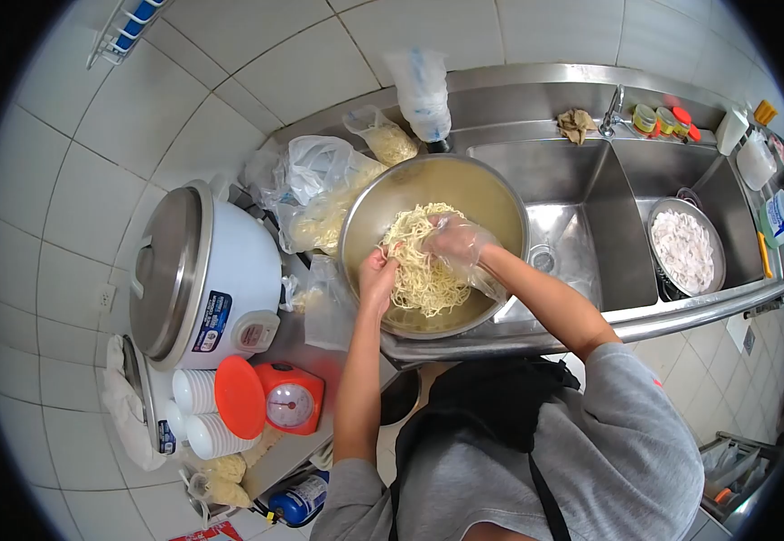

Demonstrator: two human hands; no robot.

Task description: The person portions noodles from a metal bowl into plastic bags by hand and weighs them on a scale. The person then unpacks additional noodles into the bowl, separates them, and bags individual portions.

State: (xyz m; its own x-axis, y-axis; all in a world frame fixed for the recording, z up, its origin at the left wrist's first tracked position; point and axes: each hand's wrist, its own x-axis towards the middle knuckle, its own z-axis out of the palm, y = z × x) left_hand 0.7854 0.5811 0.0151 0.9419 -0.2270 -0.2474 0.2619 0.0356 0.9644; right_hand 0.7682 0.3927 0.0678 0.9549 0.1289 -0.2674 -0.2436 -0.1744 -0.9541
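Note:
A large steel bowl [511, 203] sits at the left end of the sink counter with a heap of pale yellow noodles [430, 287] inside. My right hand [458, 239], in a loose clear plastic glove, reaches in from the right and grips noodles at the top of the heap. On the heap's left side, my left hand [378, 279] has its curled fingers closed on some strands. No glove is visible on it. Noodles partly cover the fingertips of both hands.
Plastic bags of noodles [324, 216] crowd the bowl's left. Farther left stand a large rice cooker [243, 257], an orange scale [295, 397] and stacked white bowls [216, 433]. Rightward, a double sink [554, 171] holds a pan of whitish pieces [683, 251] in its far basin.

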